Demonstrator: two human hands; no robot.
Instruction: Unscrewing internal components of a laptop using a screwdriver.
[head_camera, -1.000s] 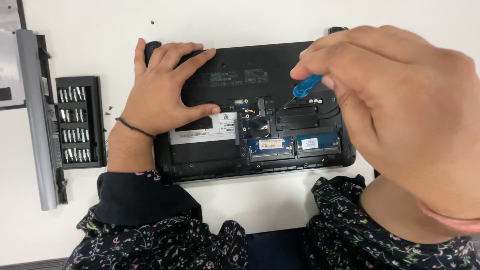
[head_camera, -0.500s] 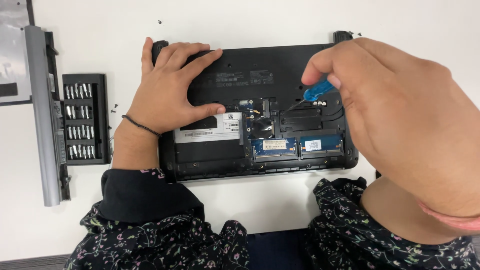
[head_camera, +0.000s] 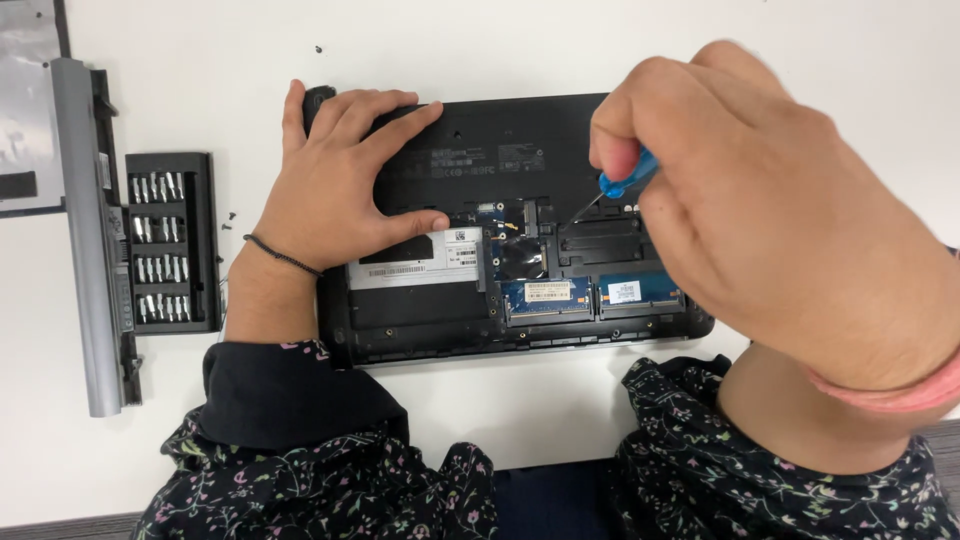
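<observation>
Bright, even overhead light, soft shadows.
The right hand (head_camera: 770, 200), near the camera, looks large and slightly soft; the rest is sharp.

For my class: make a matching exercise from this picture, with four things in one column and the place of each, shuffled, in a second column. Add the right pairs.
Things
1. blue-handled screwdriver
2. screwdriver bit set
3. left hand
4. memory modules

Places
A. flat on the laptop's black base, left part
B. on the white table, left of the laptop
C. in the open bay near the laptop's front edge
D. in the right hand, tip down in the open laptop

Pairs: 1-D, 2-B, 3-A, 4-C
</observation>
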